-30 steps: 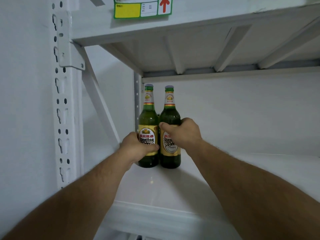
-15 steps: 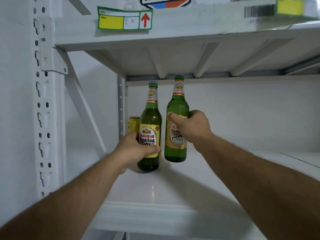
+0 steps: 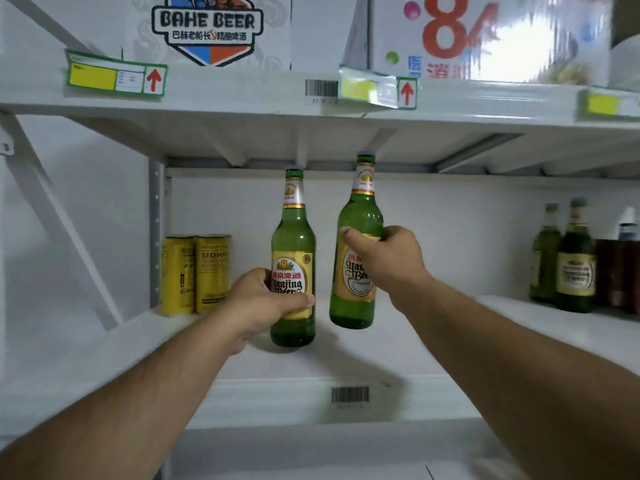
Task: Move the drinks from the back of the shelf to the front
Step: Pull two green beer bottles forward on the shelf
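Two green beer bottles with gold labels are in my hands over the white shelf (image 3: 346, 396). My left hand (image 3: 259, 303) grips the left bottle (image 3: 293, 237) around its label; its base looks to be on or just above the shelf board. My right hand (image 3: 388, 261) grips the right bottle (image 3: 360, 216) at its shoulder and holds it lifted, slightly tilted, clear of the shelf. Two yellow cans (image 3: 195, 271) stand at the back left of the shelf. Two more green bottles (image 3: 564, 258) stand at the back right.
The upper shelf (image 3: 242, 102) hangs close above the bottle tops and carries a Bahe Beer carton (image 3: 207, 26) and another box (image 3: 485, 36). A dark bottle (image 3: 623, 265) stands at the far right. The white upright and diagonal brace (image 3: 52, 220) close the left side.
Both bottles have come forward from the back of the shelf. The right bottle rose off the board. The view lifted, showing the yellow cans, the right-hand bottles and the cartons above.
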`<state>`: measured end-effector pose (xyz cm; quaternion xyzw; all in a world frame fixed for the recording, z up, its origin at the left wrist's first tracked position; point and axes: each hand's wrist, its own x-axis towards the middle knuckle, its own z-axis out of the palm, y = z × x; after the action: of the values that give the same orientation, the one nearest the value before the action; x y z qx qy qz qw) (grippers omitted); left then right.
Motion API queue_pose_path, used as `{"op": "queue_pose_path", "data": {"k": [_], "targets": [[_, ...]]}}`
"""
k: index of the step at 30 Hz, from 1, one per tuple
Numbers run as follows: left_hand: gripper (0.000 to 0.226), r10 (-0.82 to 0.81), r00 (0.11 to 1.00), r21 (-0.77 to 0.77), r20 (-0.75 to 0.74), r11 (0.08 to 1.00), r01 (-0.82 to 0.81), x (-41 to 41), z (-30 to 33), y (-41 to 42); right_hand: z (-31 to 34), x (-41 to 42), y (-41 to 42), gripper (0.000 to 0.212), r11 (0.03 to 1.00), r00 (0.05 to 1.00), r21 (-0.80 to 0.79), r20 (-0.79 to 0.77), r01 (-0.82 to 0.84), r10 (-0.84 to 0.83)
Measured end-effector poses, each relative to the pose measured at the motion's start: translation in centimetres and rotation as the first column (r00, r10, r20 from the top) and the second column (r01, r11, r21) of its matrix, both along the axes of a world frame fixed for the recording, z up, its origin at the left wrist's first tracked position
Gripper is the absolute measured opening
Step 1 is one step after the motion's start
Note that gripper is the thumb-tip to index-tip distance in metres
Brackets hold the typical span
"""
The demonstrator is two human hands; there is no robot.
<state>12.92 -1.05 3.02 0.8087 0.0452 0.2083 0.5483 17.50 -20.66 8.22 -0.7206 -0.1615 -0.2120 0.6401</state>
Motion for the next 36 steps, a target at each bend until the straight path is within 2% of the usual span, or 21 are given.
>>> {"op": "queue_pose_path", "data": {"k": [6, 11, 25, 31, 36], "targets": [[0.056, -0.075, 0.997, -0.011, -0.02, 0.997, 0.074, -0.3, -0.3, -8.1, -0.4, -1.3, -8.3, 0.04, 0.997, 0.997, -0.012, -0.004, 0.073, -0.073], [0.062, -0.133, 0.991, -0.021, -0.018, 0.991, 0.133, -0.3, -0.5, -13.0, -0.7, -2.5, -13.8, 0.037, 0.99, 0.99, -0.006, 0.001, 0.139, -0.139], [0.07, -0.407, 0.913, -0.002, -0.019, 0.914, 0.407, 1.5, -0.5, -22.7, -0.6, -5.9, -23.2, 0.028, 0.931, 0.931, 0.047, 0.041, 0.361, -0.363], [0.064, -0.467, 0.884, 0.028, -0.003, 0.884, 0.467, 1.1, -0.4, -27.2, -0.8, -6.3, -27.6, 0.029, 0.918, 0.918, 0.049, 0.037, 0.393, -0.395], [0.064, -0.458, 0.889, 0.036, -0.004, 0.888, 0.458, 0.5, -0.7, -31.8, -1.0, -5.8, -32.4, 0.034, 0.925, 0.925, 0.054, 0.029, 0.377, -0.379]]}}
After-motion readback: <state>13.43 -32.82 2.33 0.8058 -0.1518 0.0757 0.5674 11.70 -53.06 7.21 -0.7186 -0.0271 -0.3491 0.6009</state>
